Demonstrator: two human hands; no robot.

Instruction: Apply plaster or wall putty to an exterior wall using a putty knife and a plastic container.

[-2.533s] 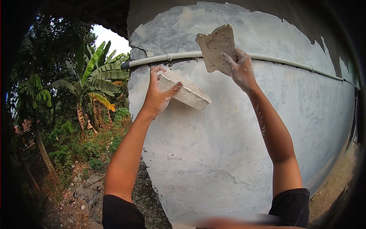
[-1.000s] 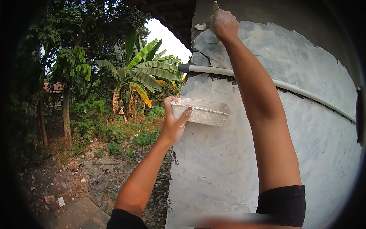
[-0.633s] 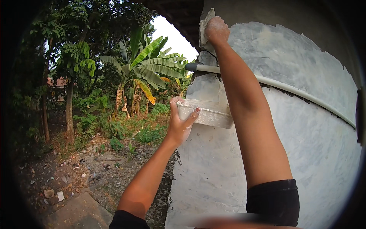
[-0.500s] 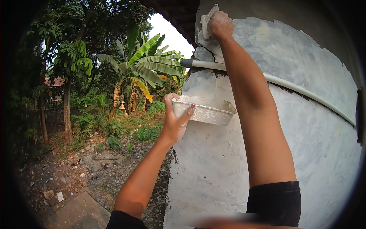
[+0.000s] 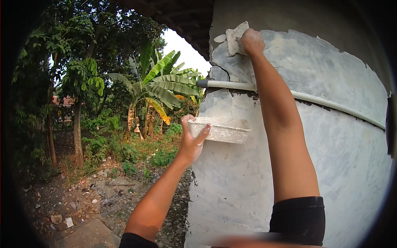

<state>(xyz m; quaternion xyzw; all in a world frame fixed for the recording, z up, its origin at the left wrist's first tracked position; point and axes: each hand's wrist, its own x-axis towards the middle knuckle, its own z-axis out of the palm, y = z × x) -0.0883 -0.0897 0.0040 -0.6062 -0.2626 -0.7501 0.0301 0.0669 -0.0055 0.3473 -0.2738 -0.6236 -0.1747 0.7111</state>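
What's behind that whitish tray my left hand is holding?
Behind the whitish tray, the patchy white wall shows above, below and to the right. The stretch directly behind the tray is covered, so I can't tell what it looks like.

We see a whitish tray [image 5: 225, 134] and scraper [image 5: 236, 40], a grey-tipped white pipe [image 5: 237, 85], a mottled grey-white wall [image 5: 231, 177] right, green and yellow banana leaves [image 5: 175, 88] far left.

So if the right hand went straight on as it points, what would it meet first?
Probably the bare grey wall above the pale coating, though how near the right hand is looks unclear.
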